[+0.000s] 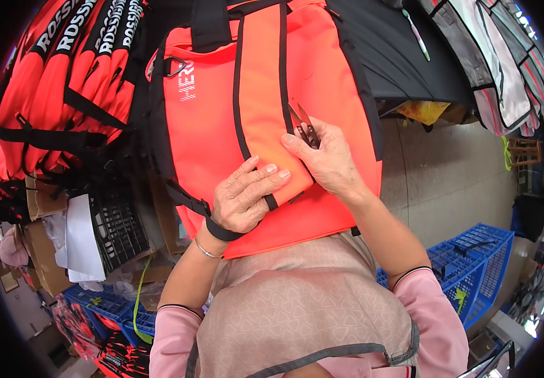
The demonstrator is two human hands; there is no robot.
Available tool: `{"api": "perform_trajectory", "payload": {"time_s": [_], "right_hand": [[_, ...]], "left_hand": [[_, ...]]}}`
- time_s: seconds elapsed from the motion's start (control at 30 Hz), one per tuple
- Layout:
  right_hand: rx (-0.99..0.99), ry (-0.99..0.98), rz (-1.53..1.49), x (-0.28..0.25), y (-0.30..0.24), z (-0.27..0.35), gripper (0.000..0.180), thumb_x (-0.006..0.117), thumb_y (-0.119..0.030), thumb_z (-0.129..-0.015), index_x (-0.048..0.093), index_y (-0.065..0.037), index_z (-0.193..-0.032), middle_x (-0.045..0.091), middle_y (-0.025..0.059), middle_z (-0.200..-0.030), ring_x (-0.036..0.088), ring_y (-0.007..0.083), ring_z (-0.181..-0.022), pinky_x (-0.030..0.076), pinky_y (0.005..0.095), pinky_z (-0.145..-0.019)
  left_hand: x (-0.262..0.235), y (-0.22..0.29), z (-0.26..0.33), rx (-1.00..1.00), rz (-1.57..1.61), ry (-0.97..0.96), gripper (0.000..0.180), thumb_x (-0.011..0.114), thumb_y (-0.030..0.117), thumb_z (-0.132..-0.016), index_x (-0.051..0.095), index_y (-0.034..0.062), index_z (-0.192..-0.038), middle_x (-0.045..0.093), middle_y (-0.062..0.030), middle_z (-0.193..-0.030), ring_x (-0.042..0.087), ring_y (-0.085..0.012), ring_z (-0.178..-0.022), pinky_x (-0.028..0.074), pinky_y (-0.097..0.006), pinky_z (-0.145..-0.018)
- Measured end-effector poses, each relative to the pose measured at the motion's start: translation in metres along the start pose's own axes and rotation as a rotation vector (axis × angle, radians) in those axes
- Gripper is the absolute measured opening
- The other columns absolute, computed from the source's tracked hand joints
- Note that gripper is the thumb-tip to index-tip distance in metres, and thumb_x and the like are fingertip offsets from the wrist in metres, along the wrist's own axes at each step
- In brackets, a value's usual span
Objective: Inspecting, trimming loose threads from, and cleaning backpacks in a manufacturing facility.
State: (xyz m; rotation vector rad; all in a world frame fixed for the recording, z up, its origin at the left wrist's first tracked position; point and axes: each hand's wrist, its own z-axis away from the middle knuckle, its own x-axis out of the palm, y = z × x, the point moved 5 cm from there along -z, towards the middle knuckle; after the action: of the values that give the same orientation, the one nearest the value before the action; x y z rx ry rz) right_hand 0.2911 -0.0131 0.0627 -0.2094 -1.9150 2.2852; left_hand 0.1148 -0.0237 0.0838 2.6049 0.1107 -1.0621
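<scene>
workshop floor | one orange bag [266,94] | one thread snips [305,126] | two hands

to my left i see a stack of red-and-black bags [64,69], and below it cardboard boxes [42,252] with white sheets [83,242] and a black plastic crate [117,227]. blue crates [474,264] stand on the grey floor [448,183] to my right, another blue crate [105,305] lower left. black-and-white bags [492,63] hang at the upper right.
</scene>
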Motion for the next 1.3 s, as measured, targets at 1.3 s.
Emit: {"api": "perform_trajectory", "payload": {"time_s": [1.3], "right_hand": [[-0.681,-0.232,0.599,0.015,-0.045,0.06,0.04,0.074,0.008,-0.067,0.069,-0.003,-0.105,0.065,0.0078,-0.075,0.061,0.0149,-0.057,0.048,0.0279,-0.051]], "left_hand": [[0.047,-0.027,0.032,-1.193,1.201,-0.017,0.049,0.038,0.037,-0.106,0.063,-0.0019,-0.091,0.056,0.0023,-0.084,0.045,-0.0062,-0.076,0.04,-0.025,-0.068]]}}
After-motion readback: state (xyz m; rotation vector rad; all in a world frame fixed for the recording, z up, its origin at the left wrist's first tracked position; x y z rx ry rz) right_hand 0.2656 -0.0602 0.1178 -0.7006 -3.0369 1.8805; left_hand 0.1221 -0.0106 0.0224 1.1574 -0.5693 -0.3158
